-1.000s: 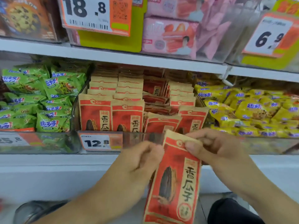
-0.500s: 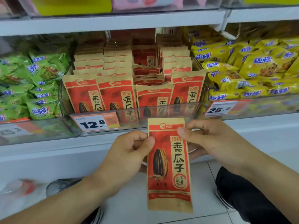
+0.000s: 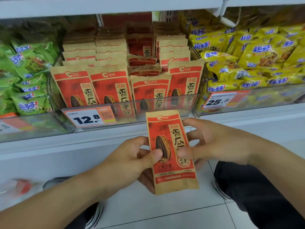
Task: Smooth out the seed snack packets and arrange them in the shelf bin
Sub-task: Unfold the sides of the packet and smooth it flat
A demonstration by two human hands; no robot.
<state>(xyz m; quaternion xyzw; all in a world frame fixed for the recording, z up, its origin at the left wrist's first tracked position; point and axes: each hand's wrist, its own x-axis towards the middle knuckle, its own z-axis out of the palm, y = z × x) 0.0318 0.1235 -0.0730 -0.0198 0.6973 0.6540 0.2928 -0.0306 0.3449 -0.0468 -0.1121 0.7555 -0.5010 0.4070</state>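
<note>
A red and tan seed snack packet (image 3: 170, 131) is held upright in front of the shelf, below the bin. My left hand (image 3: 132, 161) pinches its left edge, thumb on the front over the seed picture. My right hand (image 3: 212, 142) pinches its right edge at mid-height, thumb on the front. The clear shelf bin (image 3: 181, 103) behind holds several rows of the same packets (image 3: 109, 86), standing upright; a few in the third row lie crooked and lower.
Green snack bags (image 3: 28, 76) fill the bin to the left, yellow ones (image 3: 257, 58) the bin to the right. Price tags 12.8 (image 3: 87, 118) and 25.8 (image 3: 219, 100) hang on the bin fronts. My knees and shoes are over the tiled floor (image 3: 165, 210) below.
Both hands slid down the packet from its top corners to its middle. The camera tilted down and closer to the shelf bin.
</note>
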